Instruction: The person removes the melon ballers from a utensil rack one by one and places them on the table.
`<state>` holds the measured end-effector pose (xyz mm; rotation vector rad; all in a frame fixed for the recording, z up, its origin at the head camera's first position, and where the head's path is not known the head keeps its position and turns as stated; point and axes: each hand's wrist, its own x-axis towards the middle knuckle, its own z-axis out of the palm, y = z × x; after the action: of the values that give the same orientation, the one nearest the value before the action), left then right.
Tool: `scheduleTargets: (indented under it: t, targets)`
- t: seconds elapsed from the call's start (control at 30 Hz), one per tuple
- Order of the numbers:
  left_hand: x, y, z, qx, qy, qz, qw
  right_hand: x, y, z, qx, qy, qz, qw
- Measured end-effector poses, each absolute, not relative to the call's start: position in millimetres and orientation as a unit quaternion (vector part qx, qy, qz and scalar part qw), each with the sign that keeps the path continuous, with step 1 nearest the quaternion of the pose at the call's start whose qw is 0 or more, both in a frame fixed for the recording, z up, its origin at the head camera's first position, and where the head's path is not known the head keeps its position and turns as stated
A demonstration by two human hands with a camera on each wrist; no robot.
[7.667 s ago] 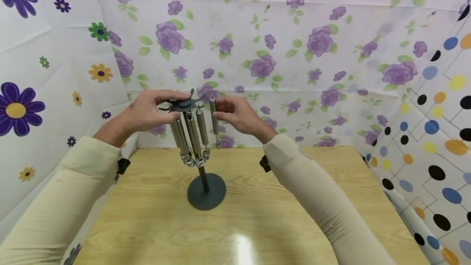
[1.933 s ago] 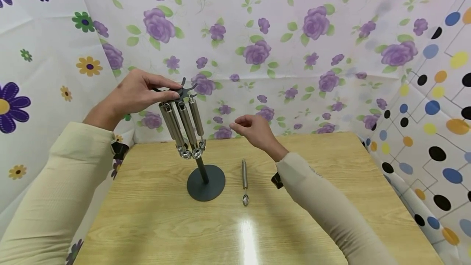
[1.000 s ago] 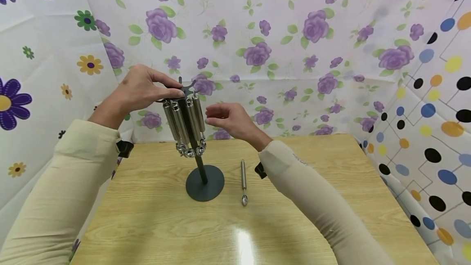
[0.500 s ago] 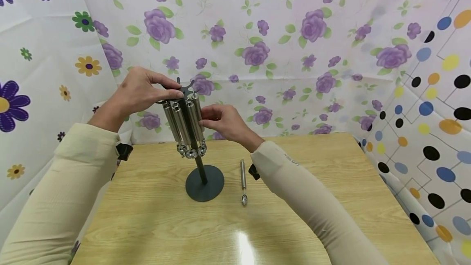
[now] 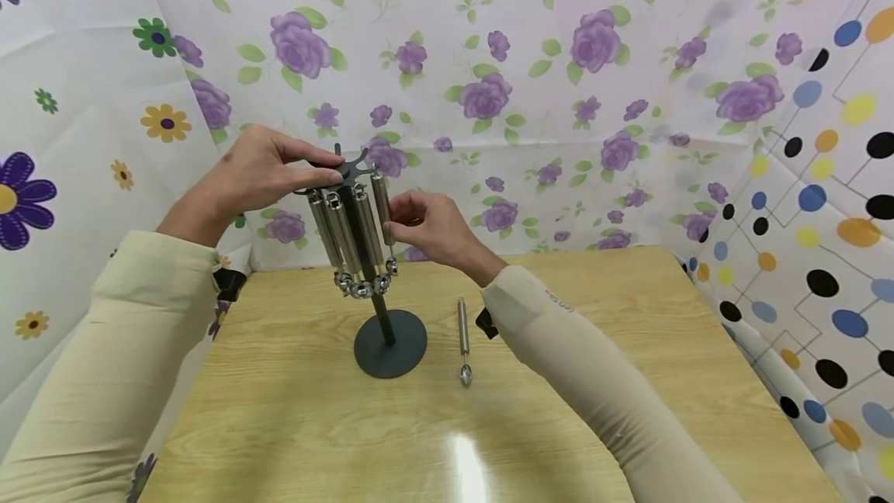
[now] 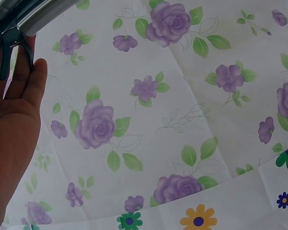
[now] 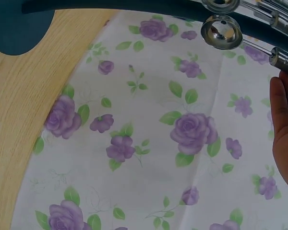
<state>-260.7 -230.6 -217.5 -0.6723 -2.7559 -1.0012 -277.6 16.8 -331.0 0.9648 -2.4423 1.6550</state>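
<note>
The far edge of the wooden table (image 5: 314, 425) is seen slightly below mid-height, backed by flowered cloth (image 5: 531, 138); a wide stretch of wood is shown at lower right. Left of centre, the top of the dark stand (image 5: 383, 323) is pinched by the left hand (image 5: 254, 173), with metal spoons (image 5: 344, 233) hung below. The rightmost spoon (image 5: 382, 200) is pinched between thumb and fingertips of the right hand (image 5: 433, 227) — its bowl below them. A loose spoon (image 5: 464, 328) is seen lying near centre, right of the base.
</note>
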Motion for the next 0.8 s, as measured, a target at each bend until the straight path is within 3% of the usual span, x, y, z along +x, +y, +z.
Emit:
scheduleTargets:
  t: [0.8]
  targets:
    - [-258, -225, -217, -0.215, -0.919, -0.313, 0.103, -273, 63, -347, 0.278, -0.787, 0.549, 0.027]
